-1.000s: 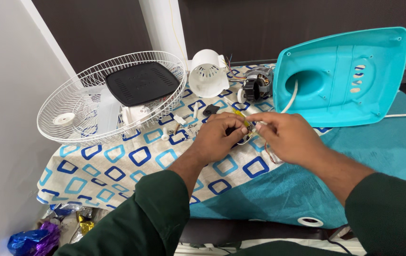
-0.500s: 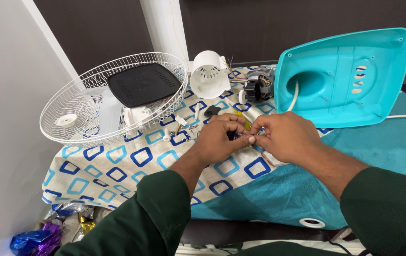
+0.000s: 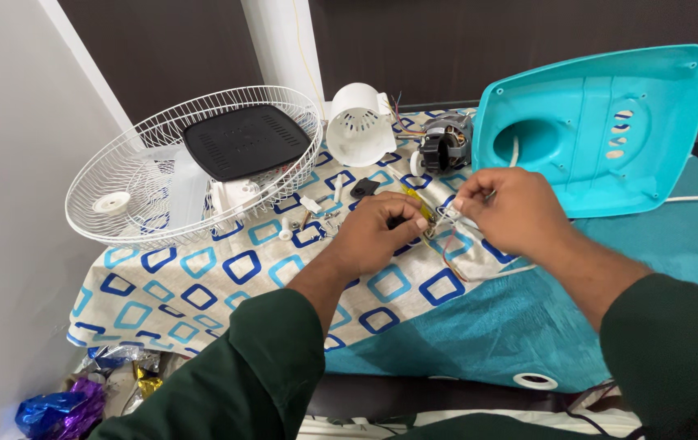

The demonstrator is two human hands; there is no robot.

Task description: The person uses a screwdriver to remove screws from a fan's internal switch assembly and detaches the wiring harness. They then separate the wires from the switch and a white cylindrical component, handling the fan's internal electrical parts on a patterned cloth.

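**2 hands on thin fan wires over the patterned cloth**

Nearest to the camera are 2 dark green sleeves. At the near left, below the bench edge, some shiny foil wrappers (image 3: 64, 407) lie on the floor.

In the middle of the bench (image 3: 691, 244), over a cloth with blue squares (image 3: 202, 285), the 2 hands meet. The left hand (image 3: 373, 236) is curled nearly closed, its fingertips pinching a small dark and yellow part where the wires (image 3: 447, 244) end. The right hand (image 3: 516, 208) is also almost closed, thumb and forefinger pinching the thin wires just beside the left fingertips. The wires are red, white and yellow, and they hang loosely between the hands.

I judge the wires to be very light, soft and easy to bend, and their bare ends could break. It is best to hold them on the insulation, close to the end.

Farther left is a white wire fan guard (image 3: 194, 167) with a black panel (image 3: 243, 140) inside. Farther in the middle stand a white plastic housing (image 3: 359, 126) and a fan motor (image 3: 444, 147). At the far right leans a turquoise fan base (image 3: 601, 122).
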